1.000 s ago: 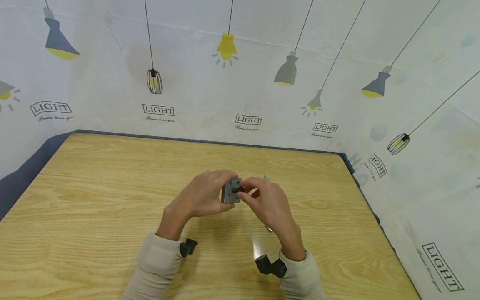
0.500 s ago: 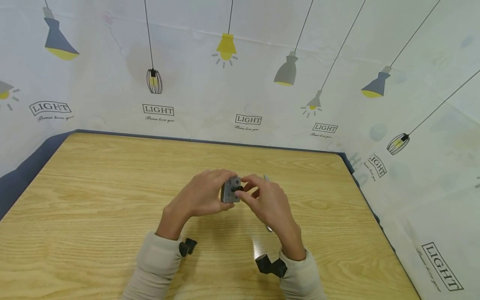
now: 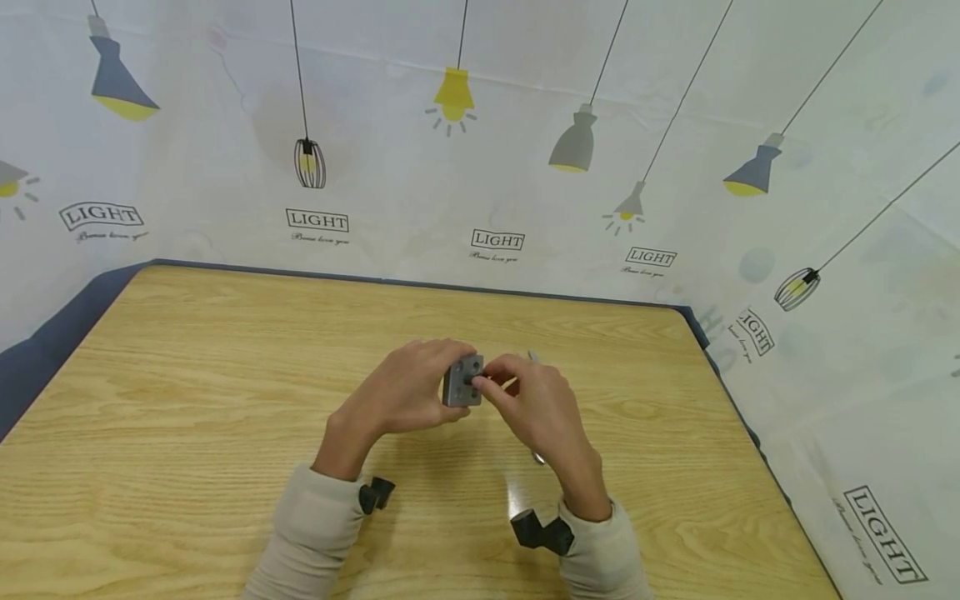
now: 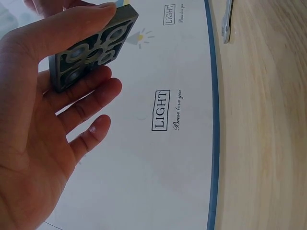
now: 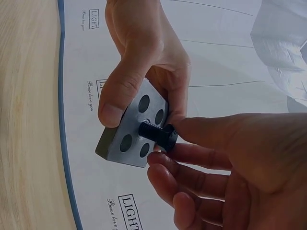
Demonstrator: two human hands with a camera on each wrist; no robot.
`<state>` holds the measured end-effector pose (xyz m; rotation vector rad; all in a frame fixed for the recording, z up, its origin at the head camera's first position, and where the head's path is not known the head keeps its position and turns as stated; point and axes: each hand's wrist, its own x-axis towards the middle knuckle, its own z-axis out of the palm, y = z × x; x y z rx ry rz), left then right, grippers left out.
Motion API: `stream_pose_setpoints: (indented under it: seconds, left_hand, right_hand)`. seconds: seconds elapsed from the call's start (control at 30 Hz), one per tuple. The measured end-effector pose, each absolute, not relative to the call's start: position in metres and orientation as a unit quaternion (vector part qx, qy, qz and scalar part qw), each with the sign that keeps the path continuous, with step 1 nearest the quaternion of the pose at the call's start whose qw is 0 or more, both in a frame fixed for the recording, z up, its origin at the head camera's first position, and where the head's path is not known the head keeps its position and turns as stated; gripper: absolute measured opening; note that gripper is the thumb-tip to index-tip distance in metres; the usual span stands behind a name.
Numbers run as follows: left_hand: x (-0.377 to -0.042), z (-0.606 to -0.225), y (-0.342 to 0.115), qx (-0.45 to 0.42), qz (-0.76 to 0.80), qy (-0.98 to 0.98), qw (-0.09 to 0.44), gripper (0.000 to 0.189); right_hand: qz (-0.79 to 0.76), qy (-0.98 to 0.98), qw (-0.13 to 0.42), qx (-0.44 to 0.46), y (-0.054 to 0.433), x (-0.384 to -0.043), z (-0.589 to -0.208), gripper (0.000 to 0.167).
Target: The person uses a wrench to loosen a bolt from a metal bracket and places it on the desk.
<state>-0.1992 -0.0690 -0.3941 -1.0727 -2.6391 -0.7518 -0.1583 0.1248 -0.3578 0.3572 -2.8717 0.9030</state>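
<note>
A grey metal block (image 3: 462,380) with several round holes is held up above the table by my left hand (image 3: 401,387), thumb on one edge and fingers on the opposite one. In the left wrist view the block's back (image 4: 93,52) shows recessed rings. A black bolt (image 5: 154,130) stands in the block's middle hole, with part of its threaded shank exposed outside the face. My right hand (image 3: 536,408) pinches the bolt's head between thumb and forefinger; its other fingers are curled loosely below, as the right wrist view shows.
A silver wrench-like tool (image 4: 227,21) lies on the wooden table (image 3: 225,400), mostly hidden behind the right hand in the head view. Printed white sheeting (image 3: 390,167) stands behind the table's dark blue edge. Black devices (image 3: 542,533) sit on both wrists.
My right thumb and forefinger have shifted slightly around the bolt's head, covering more of it now. The left hand and the block stay almost still.
</note>
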Motion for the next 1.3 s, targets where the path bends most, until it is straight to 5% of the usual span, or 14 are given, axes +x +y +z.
stream_pose_setpoints:
  seconds: [1.07,1.3]
  left_hand:
    - [-0.1989,-0.3933,-0.0686,-0.359,-0.256,-0.893,0.095,0.068]
    - [-0.1988,-0.3932,-0.0688,-0.358,-0.256,-0.893,0.093,0.068]
  right_hand:
    - [0.298,-0.942,0.067,0.141,0.1260,-0.1572,-0.3575,0.029]
    - [0.298,-0.945,0.054,0.122,0.1247,-0.1566,-0.3560,0.020]
